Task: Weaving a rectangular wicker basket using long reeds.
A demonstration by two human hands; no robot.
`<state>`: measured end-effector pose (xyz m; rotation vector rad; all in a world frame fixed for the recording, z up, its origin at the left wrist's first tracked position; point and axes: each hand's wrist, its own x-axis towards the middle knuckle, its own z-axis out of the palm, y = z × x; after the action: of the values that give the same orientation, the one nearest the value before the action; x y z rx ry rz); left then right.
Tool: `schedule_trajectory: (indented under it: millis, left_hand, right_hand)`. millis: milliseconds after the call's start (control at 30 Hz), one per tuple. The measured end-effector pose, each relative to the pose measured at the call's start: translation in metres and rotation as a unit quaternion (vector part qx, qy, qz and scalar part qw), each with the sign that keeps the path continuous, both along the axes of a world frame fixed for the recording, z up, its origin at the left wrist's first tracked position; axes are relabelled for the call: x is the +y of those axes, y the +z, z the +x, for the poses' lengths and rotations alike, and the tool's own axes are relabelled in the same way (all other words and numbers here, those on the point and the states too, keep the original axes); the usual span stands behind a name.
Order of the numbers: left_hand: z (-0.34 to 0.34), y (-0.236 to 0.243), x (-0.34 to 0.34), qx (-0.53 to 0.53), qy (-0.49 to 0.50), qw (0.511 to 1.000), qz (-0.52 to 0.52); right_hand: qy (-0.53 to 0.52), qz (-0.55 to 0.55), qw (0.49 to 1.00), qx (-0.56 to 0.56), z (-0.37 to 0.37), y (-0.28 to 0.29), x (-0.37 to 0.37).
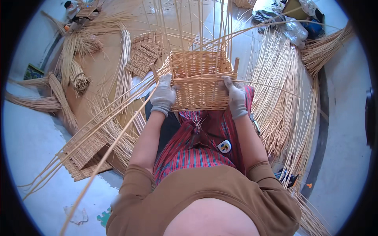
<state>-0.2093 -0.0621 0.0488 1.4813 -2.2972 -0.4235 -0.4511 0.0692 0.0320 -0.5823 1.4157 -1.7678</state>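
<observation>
A rectangular wicker basket [201,93] rests at my lap, with tall upright canes [201,27] rising from its far side. My left hand [163,94], in a grey glove, is closed on the basket's near left corner. Long canes [118,103] run from that corner out to the lower left. On the near right corner, my gloved right hand [236,94] grips the rim, its thumb up by a horizontal cane [204,78]. Short thick stakes stick up at both corners, a left stake [154,70] and a right stake [236,65]. The fingers behind the wall are partly hidden.
Loose canes [275,90] spread over the floor at right, and a tied cane bundle [80,82] lies at left. Woven panels [145,55] lie beyond my left hand, more woven mats [84,151] nearer. A white tape measure [224,146] sits on my striped cloth [189,159].
</observation>
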Motion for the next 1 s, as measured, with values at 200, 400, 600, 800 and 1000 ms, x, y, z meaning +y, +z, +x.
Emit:
schedule_trajectory:
  millis: [200,400,600,800,1000]
  left_hand:
    - [-0.017,-0.005,-0.02,0.233,-0.01,0.954,0.189]
    - [-0.039,-0.024,-0.017,0.471,0.068,0.829,0.293]
    - [-0.037,-0.023,-0.016,0.424,0.038,0.875,0.23]
    - [-0.036,-0.021,-0.017,0.426,0.043,0.868,0.252]
    - [-0.029,-0.017,-0.014,0.456,0.016,0.852,0.258]
  right_hand:
    - [-0.035,0.046,0.997,-0.041,-0.016,-0.015,-0.012]
    - [0.16,0.053,0.984,-0.05,0.044,0.053,-0.041]
    - [0.129,-0.238,0.932,0.243,0.061,0.128,-0.187]
    - [0.061,-0.15,0.6,0.784,0.086,0.192,-0.247]
    - [0.078,-0.244,0.671,0.696,0.101,0.16,-0.166]
